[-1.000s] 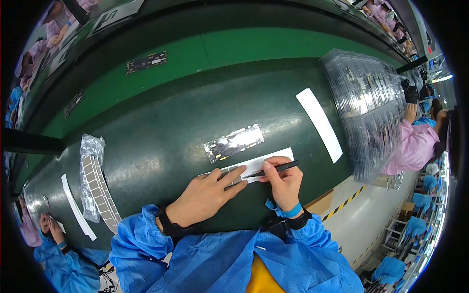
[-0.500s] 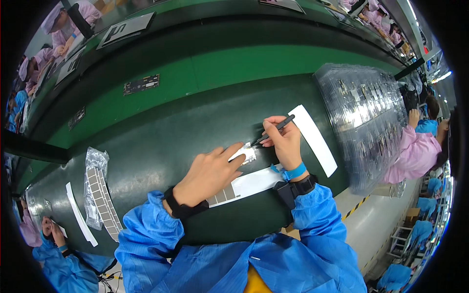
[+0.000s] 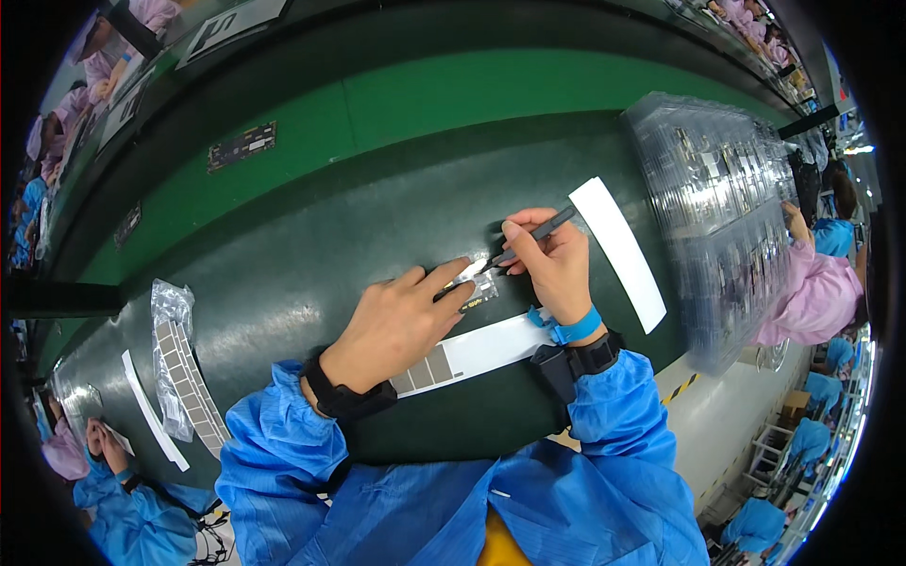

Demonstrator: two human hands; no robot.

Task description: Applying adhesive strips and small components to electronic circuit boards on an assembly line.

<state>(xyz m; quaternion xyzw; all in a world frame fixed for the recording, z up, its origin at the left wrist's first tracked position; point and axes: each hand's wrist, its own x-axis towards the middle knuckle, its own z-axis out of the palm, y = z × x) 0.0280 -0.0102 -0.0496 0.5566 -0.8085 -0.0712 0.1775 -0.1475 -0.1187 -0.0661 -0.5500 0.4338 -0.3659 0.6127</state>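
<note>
My left hand (image 3: 392, 321) lies palm down on the dark green work surface, its fingertips pinning a small, shiny circuit board (image 3: 484, 289) from the left. Gold-coloured marks show along the board's lower edge. In my right hand (image 3: 555, 264) is a pair of black tweezers (image 3: 538, 232), pinched between thumb and fingers. Their tip points down and left onto the board's upper edge, close to my left index finger. A bright, whitish piece shows by the tip; its outline is partly hidden by my fingers. Below both hands lies a white strip with grey rectangular stickers (image 3: 427, 370).
Stacked clear plastic trays (image 3: 722, 217) stand at the right, beside a white strip (image 3: 618, 255). To the left lie a sticker sheet (image 3: 189, 382), a clear plastic bag (image 3: 173, 307) and another white strip (image 3: 151, 415). A dark circuit board (image 3: 242, 147) rests on the green belt beyond.
More of the small board shows between my fingers, with its gold marks now visible. The whitish area on it looks smaller. Both hands stay close to it; the whole view has shifted slightly.
</note>
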